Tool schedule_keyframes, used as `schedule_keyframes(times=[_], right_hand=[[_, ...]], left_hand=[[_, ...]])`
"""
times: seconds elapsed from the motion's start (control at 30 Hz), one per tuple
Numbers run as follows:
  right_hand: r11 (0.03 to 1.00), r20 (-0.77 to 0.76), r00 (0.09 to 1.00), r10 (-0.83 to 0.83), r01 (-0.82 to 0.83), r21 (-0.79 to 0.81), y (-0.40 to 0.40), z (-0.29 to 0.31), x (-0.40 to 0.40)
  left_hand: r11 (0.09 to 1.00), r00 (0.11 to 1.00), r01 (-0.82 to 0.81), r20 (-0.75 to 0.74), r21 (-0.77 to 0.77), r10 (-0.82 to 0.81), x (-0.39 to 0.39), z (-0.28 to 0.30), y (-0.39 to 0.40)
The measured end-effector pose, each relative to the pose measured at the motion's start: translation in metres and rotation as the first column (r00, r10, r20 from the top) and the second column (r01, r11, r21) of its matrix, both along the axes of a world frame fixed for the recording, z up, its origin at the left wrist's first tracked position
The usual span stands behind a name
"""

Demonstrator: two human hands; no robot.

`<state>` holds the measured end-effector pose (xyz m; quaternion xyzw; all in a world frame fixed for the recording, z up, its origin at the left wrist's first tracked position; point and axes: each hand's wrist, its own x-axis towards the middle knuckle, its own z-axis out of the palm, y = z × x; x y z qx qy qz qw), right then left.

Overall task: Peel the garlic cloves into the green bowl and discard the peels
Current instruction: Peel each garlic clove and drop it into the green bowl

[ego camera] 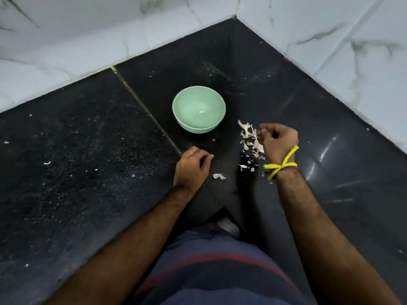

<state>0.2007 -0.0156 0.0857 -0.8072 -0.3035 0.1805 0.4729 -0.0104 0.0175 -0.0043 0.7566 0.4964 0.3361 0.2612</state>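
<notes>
Right hand (278, 139): curled, gathering garlic peels (251, 137).
Left hand (193, 166): loosely curled, contents hidden.
Risk: scraps drifting into green bowl (198, 109) beside clove (202, 111).

The bench (92, 172) is a dark, speckled stone surface set into a corner, with white marbled wall tiles (66, 40) rising along its far and right edges. A thin pale seam (145, 108) runs diagonally across it from the back wall toward the near side. A green bowl (198, 109) stands upright on the bench just right of the seam, with one small pale piece (202, 111) inside. Right of the bowl, apart from it, lies a loose scatter of whitish peels (250, 144). One peel (219, 176) lies alone, nearer the front. Tiny white flecks dot the left part.
</notes>
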Motion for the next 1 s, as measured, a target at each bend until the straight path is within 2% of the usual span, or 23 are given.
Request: schedule_keyframes(times=[0.1, 0.23, 0.33, 0.47, 0.6, 0.73, 0.83, 0.9, 1.0], right_hand=[[0.993, 0.029, 0.996, -0.083, 0.086, -0.085, -0.035, -0.009, 0.015], [0.984, 0.091, 0.995, -0.034, 0.049, -0.173, -0.05, -0.016, 0.017], [0.968, 0.193, 0.973, 0.126, -0.078, -0.238, -0.043, -0.02, 0.012], [0.87, 0.35, 0.84, 0.415, -0.254, -0.422, -0.022, -0.022, 0.002], [0.805, 0.422, 0.759, 0.495, -0.218, -0.552, 0.002, -0.027, -0.004], [0.737, 0.392, 0.737, 0.55, -0.207, -0.644, 0.012, -0.032, -0.002], [0.772, 0.413, 0.748, 0.52, -0.206, -0.601, 0.013, -0.035, -0.001], [0.867, 0.41, 0.821, 0.397, -0.19, -0.46, 0.01, -0.035, 0.001], [0.963, 0.248, 0.954, 0.171, -0.109, -0.245, 0.001, -0.027, 0.004]], left_hand=[[0.999, 0.999, -0.02, -0.038, -0.043, 0.018, 0.002, 0.004, -0.001], [0.999, 0.995, -0.014, -0.095, -0.038, 0.01, 0.022, 0.014, -0.004], [0.997, 0.993, 0.071, -0.09, 0.006, -0.07, 0.039, 0.017, -0.008], [0.982, 0.976, 0.173, -0.145, 0.068, -0.162, 0.04, 0.012, -0.009], [0.985, 0.979, 0.167, -0.124, 0.032, -0.161, 0.039, 0.011, -0.006], [0.984, 0.98, 0.174, -0.102, 0.027, -0.171, 0.039, 0.009, -0.005], [0.986, 0.983, 0.163, -0.085, 0.025, -0.161, 0.04, 0.007, -0.003], [0.986, 0.984, 0.163, -0.078, 0.025, -0.16, 0.04, 0.007, -0.003], [0.986, 0.984, 0.165, -0.079, 0.025, -0.162, 0.041, 0.009, -0.003]])
